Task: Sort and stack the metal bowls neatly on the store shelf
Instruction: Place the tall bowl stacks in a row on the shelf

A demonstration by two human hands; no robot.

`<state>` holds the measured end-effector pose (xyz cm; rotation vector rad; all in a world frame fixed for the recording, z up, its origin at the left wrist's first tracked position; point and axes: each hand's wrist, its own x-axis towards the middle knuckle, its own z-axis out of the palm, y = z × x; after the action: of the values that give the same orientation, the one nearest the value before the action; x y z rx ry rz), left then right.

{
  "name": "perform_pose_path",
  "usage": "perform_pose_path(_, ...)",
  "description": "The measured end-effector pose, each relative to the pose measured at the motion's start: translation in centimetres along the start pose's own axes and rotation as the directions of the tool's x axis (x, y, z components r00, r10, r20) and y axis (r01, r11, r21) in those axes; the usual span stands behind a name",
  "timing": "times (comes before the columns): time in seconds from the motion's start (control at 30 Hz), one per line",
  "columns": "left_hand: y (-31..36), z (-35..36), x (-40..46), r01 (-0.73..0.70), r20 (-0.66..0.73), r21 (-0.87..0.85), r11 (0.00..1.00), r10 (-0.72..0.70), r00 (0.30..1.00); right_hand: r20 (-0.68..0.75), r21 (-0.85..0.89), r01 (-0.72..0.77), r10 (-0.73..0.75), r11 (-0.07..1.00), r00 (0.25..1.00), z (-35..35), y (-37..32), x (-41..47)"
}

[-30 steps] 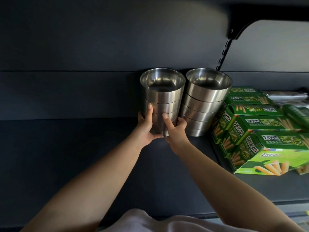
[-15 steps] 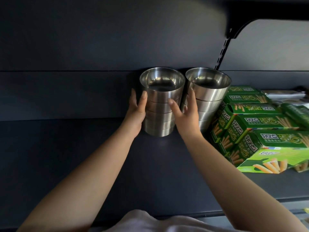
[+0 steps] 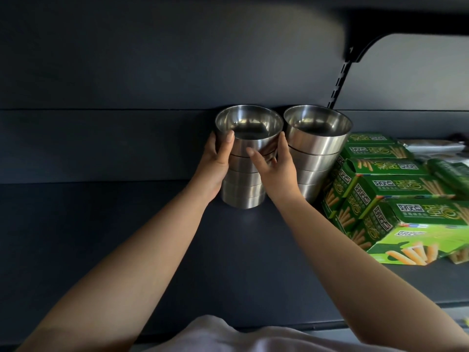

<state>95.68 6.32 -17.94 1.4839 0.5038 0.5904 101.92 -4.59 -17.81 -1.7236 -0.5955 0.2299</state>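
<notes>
— Far back on the dark shelf (image 3: 127, 250), what stands there?
— Two stacks of metal bowls, side by side: the left stack (image 3: 245, 168) and the right stack (image 3: 317, 148), green snack boxes (image 3: 396, 199) to their right.
— And the hands?
— The left hand (image 3: 218, 161) and the right hand (image 3: 276, 168) each curl a closed grip round the left stack's top bowl (image 3: 250, 129).

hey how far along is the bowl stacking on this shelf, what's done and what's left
Mostly done: the right stack of metal bowls stands at the back of the dark shelf, beside the green snack boxes. In hand: the left hand and right hand grip the upper bowls of the left stack, apparently straightening it. Left: let go once it sits straight; no loose bowls are visible.
</notes>
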Motion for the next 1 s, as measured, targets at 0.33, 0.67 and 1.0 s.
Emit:
perform_pose_path(0.33, 0.8, -0.2, -0.3, 0.044, -0.042, 0.023, 0.999, -0.043, 0.998, 0.005, -0.084, -0.037, 0.037, 0.996, 0.999, -1.2, -1.0, -0.8)
perform_pose_path(0.67, -0.6, -5.3, -6.7, -0.11, -0.104, 0.438, 0.892, 0.171, 0.98, 0.057, -0.579, 0.105, -0.089, 0.809, 0.994, -3.3, -0.5, -6.9)
perform_pose_path(1.0, 0.1, -8.1, -15.6, -0.261, 0.104, 0.735, 0.626, 0.277, 0.955, 0.058, -0.637, 0.112, -0.098, 0.763, 0.994, -3.0, -1.6, -15.7)
